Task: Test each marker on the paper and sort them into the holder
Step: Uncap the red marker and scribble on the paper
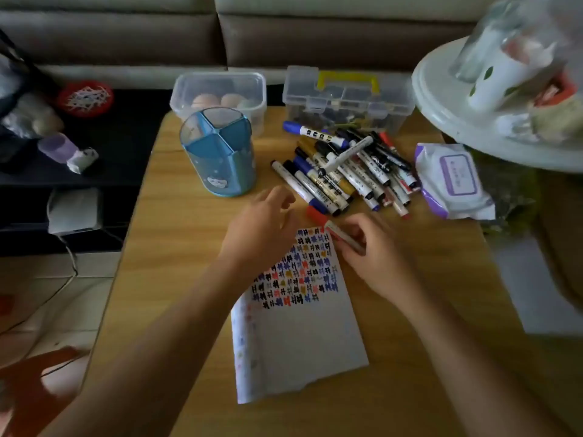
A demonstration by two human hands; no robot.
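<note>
On the table (189, 294), a marker (326, 224) is gripped in the right hand's (375, 257) curled fingers; the left hand's (262, 228) fingers are held relaxed and empty over the paper (299, 335).

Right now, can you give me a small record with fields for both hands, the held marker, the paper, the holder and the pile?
left hand: fingers loosely curled, holds nothing, over the paper's far left corner
right hand: grips the red-capped marker, cap on
paper: flat on the table, far part filled with coloured test marks
holder: blue, upright, no marker visible inside
marker pile: loose, right of the holder
</note>
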